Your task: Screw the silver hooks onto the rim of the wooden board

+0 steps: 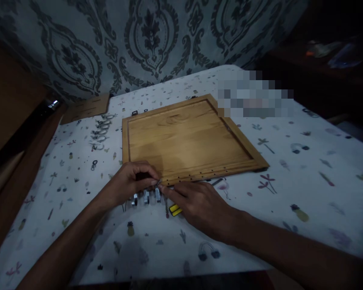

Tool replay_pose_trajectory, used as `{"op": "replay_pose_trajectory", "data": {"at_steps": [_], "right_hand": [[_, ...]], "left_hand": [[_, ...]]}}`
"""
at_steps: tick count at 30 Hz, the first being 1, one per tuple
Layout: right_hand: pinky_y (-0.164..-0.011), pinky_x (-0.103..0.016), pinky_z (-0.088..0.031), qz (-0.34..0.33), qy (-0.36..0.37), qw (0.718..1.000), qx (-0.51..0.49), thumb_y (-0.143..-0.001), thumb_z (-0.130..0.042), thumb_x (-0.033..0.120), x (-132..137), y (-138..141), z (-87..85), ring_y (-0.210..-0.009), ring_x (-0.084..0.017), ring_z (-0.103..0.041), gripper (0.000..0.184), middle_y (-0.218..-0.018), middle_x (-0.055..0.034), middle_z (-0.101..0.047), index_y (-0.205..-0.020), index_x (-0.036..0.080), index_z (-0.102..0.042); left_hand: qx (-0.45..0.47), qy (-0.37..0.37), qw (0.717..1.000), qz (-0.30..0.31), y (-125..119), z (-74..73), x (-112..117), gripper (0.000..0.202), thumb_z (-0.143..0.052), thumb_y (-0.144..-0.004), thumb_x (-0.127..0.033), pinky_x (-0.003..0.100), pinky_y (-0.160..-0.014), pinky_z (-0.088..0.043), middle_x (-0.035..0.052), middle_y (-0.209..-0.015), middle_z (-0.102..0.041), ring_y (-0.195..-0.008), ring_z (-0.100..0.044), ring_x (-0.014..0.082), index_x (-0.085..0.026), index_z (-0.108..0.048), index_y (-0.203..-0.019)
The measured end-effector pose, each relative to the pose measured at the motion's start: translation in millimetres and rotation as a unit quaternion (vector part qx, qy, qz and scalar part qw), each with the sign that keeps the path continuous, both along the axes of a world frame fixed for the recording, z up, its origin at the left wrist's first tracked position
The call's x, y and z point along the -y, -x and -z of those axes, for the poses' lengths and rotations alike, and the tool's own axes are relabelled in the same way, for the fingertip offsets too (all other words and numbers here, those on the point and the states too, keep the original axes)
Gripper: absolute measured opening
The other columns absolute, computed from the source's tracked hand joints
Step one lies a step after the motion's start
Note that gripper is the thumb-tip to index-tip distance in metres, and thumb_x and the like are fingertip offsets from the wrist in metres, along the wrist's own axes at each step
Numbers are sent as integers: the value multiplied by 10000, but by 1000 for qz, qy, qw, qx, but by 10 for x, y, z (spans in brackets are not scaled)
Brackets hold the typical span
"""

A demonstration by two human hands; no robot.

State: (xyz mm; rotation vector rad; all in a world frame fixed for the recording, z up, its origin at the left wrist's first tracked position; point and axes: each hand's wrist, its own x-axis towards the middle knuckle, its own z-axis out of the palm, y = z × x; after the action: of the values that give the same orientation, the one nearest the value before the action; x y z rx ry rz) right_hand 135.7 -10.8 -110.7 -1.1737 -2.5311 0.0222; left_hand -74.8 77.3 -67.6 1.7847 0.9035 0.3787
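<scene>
A wooden board (172,137) with a raised frame lies on the patterned tablecloth, small dark holes lined along its near edge. My left hand (136,179) is closed in a pinch at that edge, on a small part I cannot make out. Just beneath its fingers, several metal hooks (146,196) stick out from the board's edge. My right hand (202,205) is closed too, its fingertips meeting the left ones at the same spot; what they grip is hidden. Beneath the right hand shows a yellow and black handle (176,210); whether it is held cannot be told.
Several loose metal hooks (99,131) lie left of the board, and a small metal ring piece (93,164) sits nearer. A cardboard sheet (86,108) rests at the back left. Something pixelated (251,94) is at the back right. A patterned wall (151,36) rises behind.
</scene>
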Motion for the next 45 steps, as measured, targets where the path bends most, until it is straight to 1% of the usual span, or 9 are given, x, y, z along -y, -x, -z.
{"op": "replay_pose_trajectory", "data": {"at_steps": [4, 7, 10, 13, 17, 23, 30, 37, 45], "right_hand": [[-552, -286, -368, 4, -4, 1000, 2, -841, -518, -20, 0, 0, -2, -656, -176, -620, 399, -768, -50, -720, -1184, 142, -641], [-543, -283, -348, 4, -7, 1000, 4, -822, -523, -32, -2, -3, 13, -636, -171, -615, 431, -733, -37, -706, -1194, 150, -641], [-544, -282, -344, 8, -16, 1000, -4, -808, -547, -30, -2, -7, 37, -647, -172, -626, 439, -763, -37, -717, -1194, 156, -639], [-539, -284, -346, 8, -27, 1000, -9, -795, -552, -32, -1, -8, 46, -641, -175, -623, 451, -758, -35, -716, -1198, 151, -636], [-516, -285, -339, 4, -42, 999, -12, -800, -556, -31, -1, -4, 32, -607, -172, -609, 428, -737, -33, -708, -1182, 141, -649], [-529, -293, -356, 1, -51, 999, -18, -814, -557, -18, 3, -4, 50, -607, -175, -603, 427, -720, -32, -695, -1203, 132, -644], [-505, -293, -332, 5, -66, 998, -19, -793, -529, -40, 1, -6, 56, -592, -174, -606, 464, -714, -20, -692, -1209, 142, -626], [-505, -307, -349, -2, -74, 996, -40, -824, -513, -30, -5, -1, 20, -573, -175, -607, 373, -696, -22, -681, -1137, 121, -649], [-508, -323, -358, -6, -82, 995, -52, -827, -450, -65, -8, 3, 26, -573, -190, -607, 415, -700, -21, -659, -1160, 106, -630]], "left_hand": [[-21, -22, 999, -11, 54, -37, -16, 200, -673, -869, -319, 238, -677, -526, 55, -899, -723, -774, -660, 161, -161, -749, -966], [-26, -88, 995, -30, 109, -106, -16, 217, -623, -914, -317, 246, -713, -525, 58, -931, -717, -815, -661, 169, -166, -740, -1015], [-41, -166, 985, 5, 175, -148, 20, 200, -557, -962, -249, 250, -746, -519, 55, -919, -701, -839, -662, 166, -175, -736, -1010], [-41, -235, 970, 50, 253, -105, 84, 243, -488, -1007, -204, 268, -790, -522, 63, -971, -700, -910, -657, 174, -202, -721, -1077], [-28, -314, 946, 78, 345, 15, 142, 302, -461, -1009, -130, 298, -836, -536, 80, -1078, -685, -998, -636, 183, -225, -668, -1208], [-31, -406, 906, 114, 392, 94, 121, 385, -456, -986, -62, 357, -858, -512, 92, -1105, -688, -1013, -635, 200, -235, -622, -1287], [-57, -449, 882, 132, 392, 118, 96, 329, -448, -1007, -95, 370, -859, -477, 91, -1088, -706, -994, -640, 199, -202, -631, -1258], [-42, -452, 879, 150, 418, 131, 81, 330, -454, -996, -82, 379, -874, -497, 103, -1123, -696, -1029, -620, 210, -194, -599, -1271], [-77, -457, 866, 185, 402, 44, 74, 397, -465, -951, -30, 391, -847, -481, 107, -1142, -694, -1018, -625, 228, -188, -564, -1302]]}}
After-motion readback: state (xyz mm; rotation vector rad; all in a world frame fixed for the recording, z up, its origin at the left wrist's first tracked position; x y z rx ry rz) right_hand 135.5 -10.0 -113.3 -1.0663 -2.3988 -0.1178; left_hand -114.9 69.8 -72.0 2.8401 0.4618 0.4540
